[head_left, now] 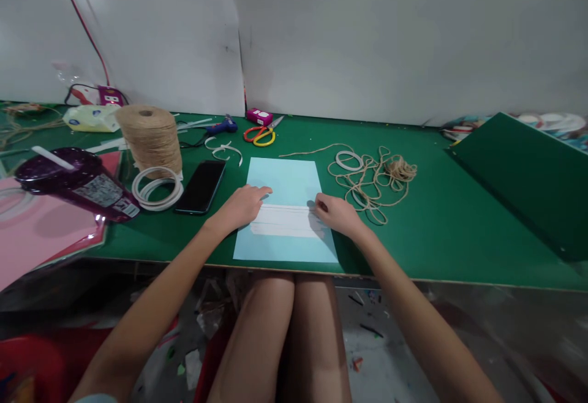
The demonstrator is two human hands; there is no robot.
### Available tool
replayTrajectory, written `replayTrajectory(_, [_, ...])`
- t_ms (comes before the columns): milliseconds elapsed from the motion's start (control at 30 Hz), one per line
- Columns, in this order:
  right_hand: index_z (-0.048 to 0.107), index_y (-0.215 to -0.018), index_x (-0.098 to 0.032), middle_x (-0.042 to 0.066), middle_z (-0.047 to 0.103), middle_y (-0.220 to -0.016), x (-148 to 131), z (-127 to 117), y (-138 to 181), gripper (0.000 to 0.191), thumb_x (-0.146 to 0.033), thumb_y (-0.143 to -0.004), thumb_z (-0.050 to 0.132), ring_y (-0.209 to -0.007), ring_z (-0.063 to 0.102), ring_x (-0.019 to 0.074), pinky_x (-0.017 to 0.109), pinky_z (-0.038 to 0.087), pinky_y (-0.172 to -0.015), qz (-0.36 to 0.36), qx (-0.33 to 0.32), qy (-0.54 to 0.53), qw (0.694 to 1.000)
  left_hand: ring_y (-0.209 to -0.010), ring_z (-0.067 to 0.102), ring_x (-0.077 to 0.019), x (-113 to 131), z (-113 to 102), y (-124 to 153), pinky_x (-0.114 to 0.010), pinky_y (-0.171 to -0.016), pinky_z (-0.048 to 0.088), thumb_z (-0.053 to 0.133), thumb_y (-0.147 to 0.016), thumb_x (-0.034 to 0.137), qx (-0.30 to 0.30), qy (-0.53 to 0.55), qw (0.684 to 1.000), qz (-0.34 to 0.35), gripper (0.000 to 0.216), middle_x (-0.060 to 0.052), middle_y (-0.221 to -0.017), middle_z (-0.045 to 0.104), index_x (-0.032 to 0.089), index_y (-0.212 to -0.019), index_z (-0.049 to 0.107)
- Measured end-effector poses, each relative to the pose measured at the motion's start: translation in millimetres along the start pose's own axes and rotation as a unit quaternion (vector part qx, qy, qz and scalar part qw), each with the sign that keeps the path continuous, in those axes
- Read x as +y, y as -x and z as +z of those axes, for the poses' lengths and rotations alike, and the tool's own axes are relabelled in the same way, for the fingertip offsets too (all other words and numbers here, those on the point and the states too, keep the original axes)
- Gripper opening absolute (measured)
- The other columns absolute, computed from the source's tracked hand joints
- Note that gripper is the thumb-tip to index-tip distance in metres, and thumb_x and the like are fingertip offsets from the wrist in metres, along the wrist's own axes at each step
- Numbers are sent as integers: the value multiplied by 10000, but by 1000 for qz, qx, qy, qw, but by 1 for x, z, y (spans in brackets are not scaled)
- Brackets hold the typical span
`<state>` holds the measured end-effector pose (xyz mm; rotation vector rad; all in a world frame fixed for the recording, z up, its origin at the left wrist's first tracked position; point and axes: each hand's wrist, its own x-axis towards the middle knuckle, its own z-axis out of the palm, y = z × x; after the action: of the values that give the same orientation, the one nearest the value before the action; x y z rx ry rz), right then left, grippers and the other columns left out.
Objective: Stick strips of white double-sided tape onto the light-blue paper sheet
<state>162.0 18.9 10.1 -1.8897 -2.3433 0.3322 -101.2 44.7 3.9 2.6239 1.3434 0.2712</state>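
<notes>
A light blue sheet of paper (282, 176) lies on the green table before me, with several narrow white strips (287, 222) side by side across its lower middle. My left hand (245, 204) rests at the left end of the upper strips, one finger stretched out over the sheet. At their right end is my right hand (337, 212), its fingers curled together in a pinch. What sits between those fingertips is hidden. A tangle of jute twine (381, 176) with a white ring (349, 160) lies just right of the sheet.
Left of the sheet are a black phone (201, 187), white rings (158, 190), a spool of twine (151, 139) and a purple lidded cup (82, 179) with a straw. Scissors (263, 135), a small magenta box (260, 116) and a blue glue gun (223, 125) lie behind. A green board (528, 188) leans at right.
</notes>
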Motion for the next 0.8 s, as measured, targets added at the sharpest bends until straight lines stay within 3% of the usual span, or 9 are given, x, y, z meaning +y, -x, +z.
replayTrajectory(467, [545, -793, -216, 31, 649, -819, -1, 2, -3, 134, -249, -814, 417, -675, 522, 148, 235, 208, -517, 7, -14, 28, 999, -984, 536, -233, 4, 2, 1, -365, -884, 406, 315, -893, 171, 2, -46, 999, -2, 397, -83, -1114, 623, 196, -1255, 476])
replayTrajectory(800, [572, -806, -214, 49, 652, -805, -1, -2, -9, 170, -243, -804, 404, -688, 544, 165, 238, 212, -508, 10, -49, 48, 998, -1034, 546, -235, 3, -4, -3, -362, -892, 406, 336, -860, 176, -22, -2, 999, -23, 420, -46, -1160, 624, 243, -1248, 484])
